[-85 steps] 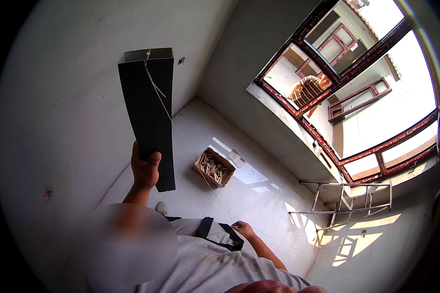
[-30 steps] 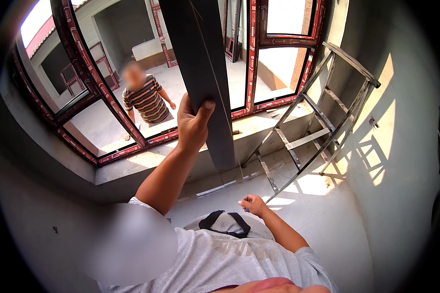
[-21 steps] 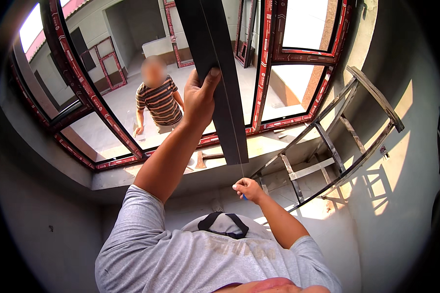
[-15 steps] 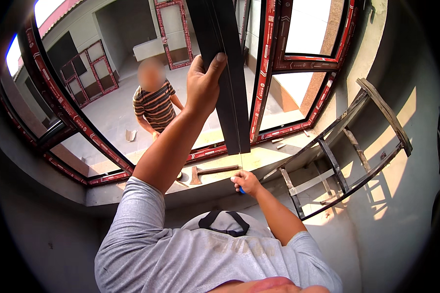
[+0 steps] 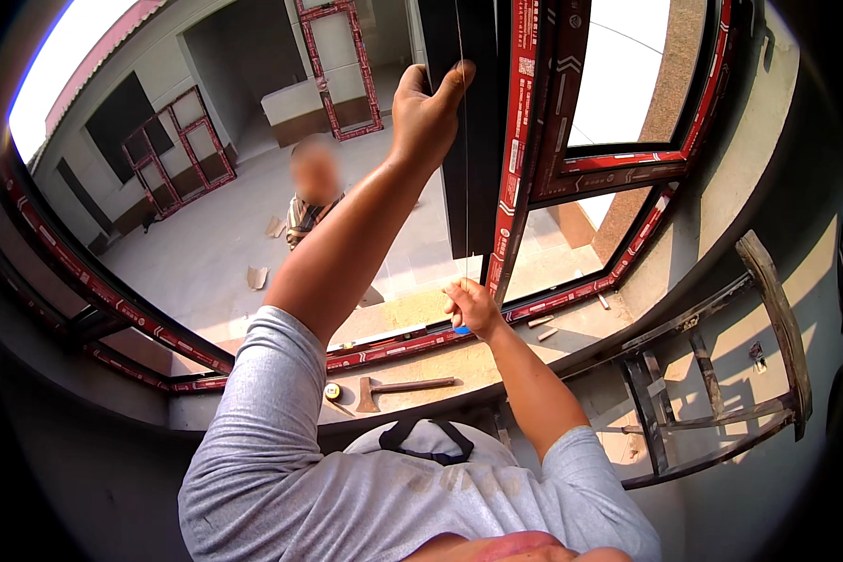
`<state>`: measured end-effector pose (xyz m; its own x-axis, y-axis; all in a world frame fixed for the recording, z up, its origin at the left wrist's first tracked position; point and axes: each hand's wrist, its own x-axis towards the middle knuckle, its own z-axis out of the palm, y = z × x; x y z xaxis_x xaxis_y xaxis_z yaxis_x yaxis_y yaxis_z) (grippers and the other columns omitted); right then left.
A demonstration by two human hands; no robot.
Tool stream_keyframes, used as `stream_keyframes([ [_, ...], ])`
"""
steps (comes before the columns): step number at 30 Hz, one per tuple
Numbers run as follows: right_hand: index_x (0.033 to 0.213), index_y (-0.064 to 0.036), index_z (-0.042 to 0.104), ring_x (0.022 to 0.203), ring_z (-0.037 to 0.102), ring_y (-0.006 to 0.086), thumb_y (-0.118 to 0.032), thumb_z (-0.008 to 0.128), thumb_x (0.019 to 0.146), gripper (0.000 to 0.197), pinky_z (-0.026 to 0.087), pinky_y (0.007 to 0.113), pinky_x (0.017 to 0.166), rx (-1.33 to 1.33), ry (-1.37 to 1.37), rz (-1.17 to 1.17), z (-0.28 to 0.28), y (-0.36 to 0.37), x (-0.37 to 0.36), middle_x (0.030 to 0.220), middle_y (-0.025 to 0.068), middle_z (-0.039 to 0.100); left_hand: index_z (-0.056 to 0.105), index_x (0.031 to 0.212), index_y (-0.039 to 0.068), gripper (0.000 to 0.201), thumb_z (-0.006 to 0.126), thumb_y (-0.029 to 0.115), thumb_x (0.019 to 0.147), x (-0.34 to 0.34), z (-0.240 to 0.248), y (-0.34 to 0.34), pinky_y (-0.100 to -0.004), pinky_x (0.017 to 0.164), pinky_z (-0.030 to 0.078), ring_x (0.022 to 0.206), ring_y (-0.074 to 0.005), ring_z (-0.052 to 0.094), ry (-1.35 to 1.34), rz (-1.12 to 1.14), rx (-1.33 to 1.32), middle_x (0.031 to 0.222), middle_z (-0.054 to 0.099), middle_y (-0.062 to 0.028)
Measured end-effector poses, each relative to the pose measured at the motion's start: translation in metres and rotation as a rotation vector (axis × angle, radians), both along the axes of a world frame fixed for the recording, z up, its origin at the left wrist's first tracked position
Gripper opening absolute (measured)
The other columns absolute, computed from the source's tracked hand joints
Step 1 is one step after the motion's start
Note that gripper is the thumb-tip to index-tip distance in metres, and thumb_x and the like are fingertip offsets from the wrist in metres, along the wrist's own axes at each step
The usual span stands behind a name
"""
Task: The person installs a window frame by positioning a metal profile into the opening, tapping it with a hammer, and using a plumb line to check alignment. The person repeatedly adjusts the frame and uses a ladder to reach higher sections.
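My left hand is raised and closed on the edge of a long dark panel, its thumb lying on the panel's face near a thin taut line. The panel stands upright, close beside the red-taped window post. Lower down, my right hand is closed around the bottom end of the line and a small blue piece that mostly hides in the fist. On the sill below lie a hatchet with a wooden handle and a round yellow-and-black tape measure.
A worn wooden ladder leans at the right. Outside the window frame, a person in a striped shirt is low down on the paved yard. Red-taped frames lean on the far wall. Small sticks lie on the sill.
The dark panel and my left hand have shifted right, up against the window post. My right hand has risen with the line. The person outside has lowered. My view has turned somewhat.
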<state>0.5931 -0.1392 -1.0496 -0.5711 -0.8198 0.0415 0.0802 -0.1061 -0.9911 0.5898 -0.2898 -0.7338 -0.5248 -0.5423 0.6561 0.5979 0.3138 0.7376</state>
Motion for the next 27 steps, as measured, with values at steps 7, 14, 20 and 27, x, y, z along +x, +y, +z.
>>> stream_keyframes([
  [7,0.091,0.0004,0.061,0.050,0.049,0.0097,-0.072,0.056,0.095,0.073,0.043,0.026,0.048,-0.193,-0.089,-0.108,0.056,-0.039,-0.062,0.070,0.0057,0.055,0.062,0.097,0.000,0.039,0.080,0.034,0.092,-0.061,0.010,-0.017,-0.0253,0.062,0.044,0.071,-0.0065,0.052,0.097,0.149,-0.044,0.082,0.063,-0.0008],
  [14,0.073,-0.0058,0.059,0.045,0.045,0.0083,-0.052,0.066,0.099,0.054,0.034,0.025,0.043,-0.282,-0.270,-0.313,0.075,-0.063,-0.076,0.059,0.0005,0.050,0.062,0.095,0.002,0.032,0.079,0.028,0.093,-0.083,0.028,-0.024,-0.0244,0.062,0.043,0.072,-0.0053,0.051,0.153,0.074,-0.024,0.082,0.062,0.0013],
  [20,0.066,-0.0102,0.059,0.042,0.041,0.0087,-0.038,0.074,0.097,0.044,0.029,0.026,0.040,-0.241,-0.426,-0.375,0.084,-0.073,-0.077,0.057,-0.0011,0.051,0.063,0.101,0.005,0.030,0.072,0.034,0.097,-0.085,0.044,-0.049,-0.0252,0.069,0.049,0.078,-0.0091,0.060,0.080,-0.298,0.020,0.091,0.066,-0.0020],
  [27,0.088,-0.0073,0.068,0.044,0.042,0.0082,-0.035,0.074,0.097,0.030,0.031,0.024,0.042,-0.286,-0.362,-0.444,0.062,-0.083,-0.079,0.060,-0.0013,0.050,0.064,0.126,0.002,0.055,0.063,0.050,0.100,-0.087,0.047,-0.079,-0.0400,0.085,0.061,0.104,-0.0248,0.073,-0.117,-0.864,0.053,0.115,0.073,-0.0132],
])
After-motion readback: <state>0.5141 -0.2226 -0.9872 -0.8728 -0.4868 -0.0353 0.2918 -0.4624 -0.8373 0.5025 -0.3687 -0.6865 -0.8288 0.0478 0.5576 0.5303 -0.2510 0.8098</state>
